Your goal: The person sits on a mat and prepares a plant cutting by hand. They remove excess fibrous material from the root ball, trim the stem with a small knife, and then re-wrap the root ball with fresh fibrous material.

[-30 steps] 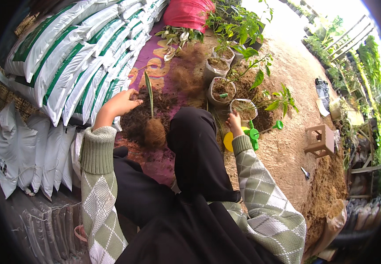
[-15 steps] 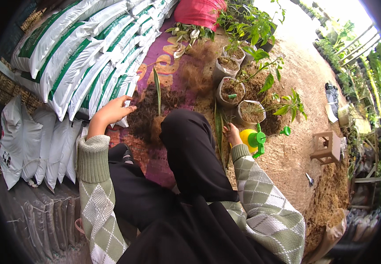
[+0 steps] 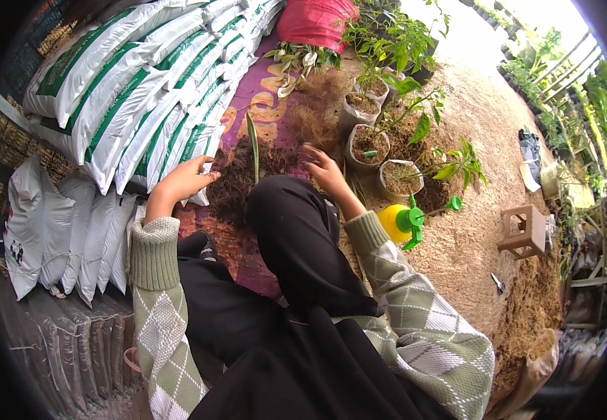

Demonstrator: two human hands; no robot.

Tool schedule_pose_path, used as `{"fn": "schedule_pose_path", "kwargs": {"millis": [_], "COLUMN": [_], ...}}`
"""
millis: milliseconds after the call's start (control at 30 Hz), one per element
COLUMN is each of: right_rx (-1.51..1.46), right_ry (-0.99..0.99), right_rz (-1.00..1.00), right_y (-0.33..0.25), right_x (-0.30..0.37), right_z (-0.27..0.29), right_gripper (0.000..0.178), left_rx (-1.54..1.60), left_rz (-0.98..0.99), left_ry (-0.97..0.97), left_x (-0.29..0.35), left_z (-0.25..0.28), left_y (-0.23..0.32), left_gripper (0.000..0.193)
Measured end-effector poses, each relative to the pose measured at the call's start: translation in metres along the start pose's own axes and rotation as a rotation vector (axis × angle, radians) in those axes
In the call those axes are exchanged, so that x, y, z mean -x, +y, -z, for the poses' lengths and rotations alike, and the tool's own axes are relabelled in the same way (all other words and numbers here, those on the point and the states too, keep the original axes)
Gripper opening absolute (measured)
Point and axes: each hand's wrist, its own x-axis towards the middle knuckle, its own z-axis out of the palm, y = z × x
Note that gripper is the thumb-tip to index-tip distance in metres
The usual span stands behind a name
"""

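At the left edge of a heap of dark soil [image 3: 273,165], my left hand [image 3: 185,180] has its fingers stretched out, holding nothing. Across the heap my right hand [image 3: 327,173] reaches past my knee, fingers apart over the soil's right side. Between them a single long green leaf with pale edges [image 3: 253,143] stands upright; my knee hides its base. The soil lies on a purple printed sheet [image 3: 247,87]. Loose brown fibre [image 3: 317,112] lies just beyond my right hand.
White and green sacks [image 3: 118,105] are stacked at left, above smaller white bags [image 3: 58,227]. Potted seedlings [image 3: 401,177] line the right side, near a yellow and green spray bottle [image 3: 396,222]. Farther right are a brown stool [image 3: 522,231] and scissors [image 3: 497,282].
My right hand has moved up and left, from beside the spray bottle to the soil. My left hand stays almost in place. The leaf's base has gone behind my knee.
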Motion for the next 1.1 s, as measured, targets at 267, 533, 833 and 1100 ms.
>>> {"fn": "schedule_pose_path", "kwargs": {"millis": [267,533,833,1100], "right_rx": [0.219,0.285,0.234,0.026], "right_ry": [-0.306,-0.752,-0.680,-0.470], "right_rz": [0.042,0.317,0.226,0.187], "right_y": [-0.120,-0.240,-0.239,-0.220], "right_x": [-0.031,-0.084,-0.078,-0.104], "right_z": [-0.047,-0.084,-0.090,-0.073], "right_gripper": [0.037,0.024,0.024,0.016], "left_rx": [-0.055,0.121,0.381,0.652], "left_rz": [-0.225,-0.427,-0.381,-0.298], "left_ry": [0.339,0.604,0.597,0.481], "left_x": [0.017,0.012,0.005,-0.007], "left_z": [-0.008,-0.007,-0.017,-0.013], "left_y": [0.002,-0.012,-0.021,-0.009], "left_gripper": [0.049,0.049,0.017,0.017]}}
